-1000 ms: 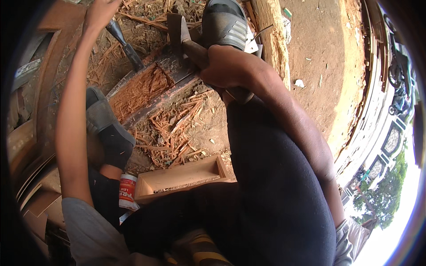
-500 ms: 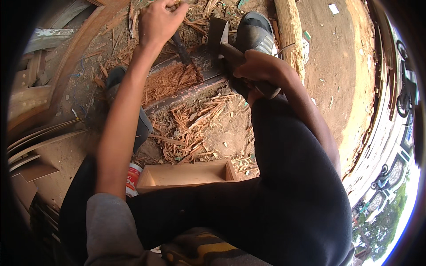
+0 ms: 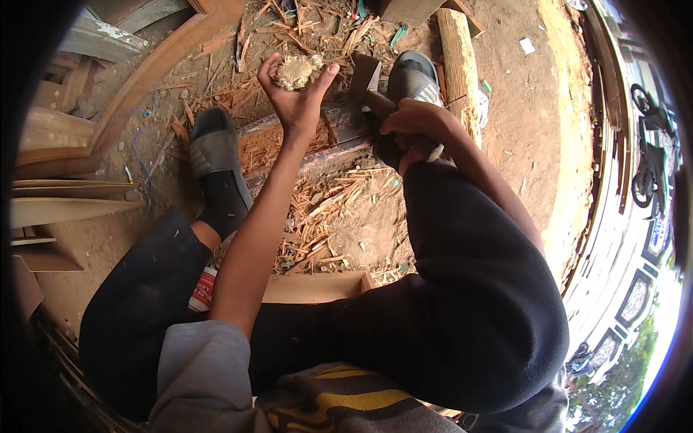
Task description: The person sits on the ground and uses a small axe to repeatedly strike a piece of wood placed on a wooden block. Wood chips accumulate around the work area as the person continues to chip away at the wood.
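Note:
My left hand (image 3: 292, 97) is raised and holds a clump of pale wood fibre (image 3: 296, 70) between its fingers. My right hand (image 3: 411, 119) grips the handle of a hatchet (image 3: 361, 90), whose dark blade rests on a reddish log (image 3: 289, 148) lying on the ground between my feet. My left foot wears a dark sandal (image 3: 213, 148) and my right foot a grey one (image 3: 411, 76). Wood chips (image 3: 325, 209) lie scattered below the log.
A pale wooden post (image 3: 458, 68) lies right of my right foot. Curved boards (image 3: 151, 72) and flat planks (image 3: 65, 209) are stacked at the left. A wooden block (image 3: 314, 287) and a red-and-white can (image 3: 204, 289) sit under my legs. Motorbikes (image 3: 646, 159) stand far right.
My left hand has come back toward me with a clump of fibre and lifted it. The view has shifted, so the log and feet sit lower in the picture.

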Motion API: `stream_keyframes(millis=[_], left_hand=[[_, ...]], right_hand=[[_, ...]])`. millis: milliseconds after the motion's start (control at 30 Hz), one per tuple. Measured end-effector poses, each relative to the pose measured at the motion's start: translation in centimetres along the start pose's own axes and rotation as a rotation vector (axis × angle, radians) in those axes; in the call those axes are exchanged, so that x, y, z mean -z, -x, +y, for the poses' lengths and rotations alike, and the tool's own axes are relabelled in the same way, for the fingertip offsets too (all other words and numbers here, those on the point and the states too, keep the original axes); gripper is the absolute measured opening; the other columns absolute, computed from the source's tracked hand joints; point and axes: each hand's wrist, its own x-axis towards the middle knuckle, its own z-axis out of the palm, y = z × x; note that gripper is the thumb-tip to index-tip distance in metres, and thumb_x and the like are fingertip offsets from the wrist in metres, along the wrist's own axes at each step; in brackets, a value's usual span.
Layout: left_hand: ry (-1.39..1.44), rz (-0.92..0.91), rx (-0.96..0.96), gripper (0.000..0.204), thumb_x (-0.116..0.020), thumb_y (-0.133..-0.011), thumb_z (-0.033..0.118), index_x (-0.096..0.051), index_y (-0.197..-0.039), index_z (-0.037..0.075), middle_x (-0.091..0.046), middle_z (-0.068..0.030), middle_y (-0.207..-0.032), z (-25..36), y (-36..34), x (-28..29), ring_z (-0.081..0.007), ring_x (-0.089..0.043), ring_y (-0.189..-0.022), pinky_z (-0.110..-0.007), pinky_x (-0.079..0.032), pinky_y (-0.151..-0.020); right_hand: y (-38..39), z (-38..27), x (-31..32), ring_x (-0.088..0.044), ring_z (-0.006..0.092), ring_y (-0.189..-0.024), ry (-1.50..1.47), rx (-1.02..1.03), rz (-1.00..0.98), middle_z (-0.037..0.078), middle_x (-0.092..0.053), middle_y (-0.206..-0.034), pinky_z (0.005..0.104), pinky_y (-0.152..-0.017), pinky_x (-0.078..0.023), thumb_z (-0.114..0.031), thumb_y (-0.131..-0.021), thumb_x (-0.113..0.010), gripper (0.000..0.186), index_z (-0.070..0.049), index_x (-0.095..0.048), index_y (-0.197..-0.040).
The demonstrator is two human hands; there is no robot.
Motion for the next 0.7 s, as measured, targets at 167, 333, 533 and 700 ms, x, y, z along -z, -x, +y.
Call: stream_keyframes(millis=[167, 333, 533, 700], left_hand=[[0.169, -0.049, 0.461, 0.025, -0.071, -0.078, 0.023, -0.052, -0.068, 0.011, -0.042, 0.0081, -0.056, -0.4, -0.5, 0.3, -0.0042, -0.035, -0.048, -0.024, -0.027, -0.045], [0.038, -0.323, 0.401, 0.042, -0.061, -0.084, 0.028, -0.036, -0.054, 0.015, -0.031, 0.0025, -0.051, -0.7, 0.8, 0.4, -0.0093, -0.031, -0.048, -0.024, -0.028, -0.053], [0.091, -0.444, 0.466, 0.036, -0.061, -0.083, 0.026, -0.041, -0.057, 0.012, -0.036, 0.004, -0.051, -1.4, -0.2, 0.4, -0.0075, -0.034, -0.046, -0.024, -0.028, -0.047], [-0.191, -0.577, 0.257, 0.028, -0.07, -0.077, 0.029, -0.058, -0.07, 0.005, -0.055, -0.0003, -0.063, -1.0, 0.4, 0.1, -0.0125, -0.05, -0.058, -0.027, -0.04, -0.056]], right_hand=[[-1.0, 1.0, 0.2, -0.062, 0.0241, -0.082, -0.18, -0.098, -0.104, 0.012, -0.066, -0.087, 0.0325, -0.073, -0.046, -0.034, -0.071, -0.063, 0.037, -0.003, -0.068, -0.092], [-1.8, 2.9, -0.5, -0.06, 0.0192, -0.074, -0.345, -0.076, -0.134, 0.009, -0.064, -0.08, 0.0313, -0.067, -0.046, -0.034, -0.072, -0.064, 0.033, -0.003, -0.066, -0.084], [-1.4, 3.3, -0.6, -0.06, 0.0202, -0.083, -0.296, -0.112, -0.08, 0.009, -0.065, -0.086, 0.0312, -0.075, -0.044, -0.037, -0.071, -0.065, 0.036, -0.005, -0.068, -0.088], [-1.4, 3.1, -0.6, -0.059, 0.0161, -0.059, -0.388, -0.049, -0.109, 0.007, -0.062, -0.071, 0.0283, -0.057, -0.048, -0.027, -0.078, -0.063, 0.028, 0.001, -0.061, -0.078]])
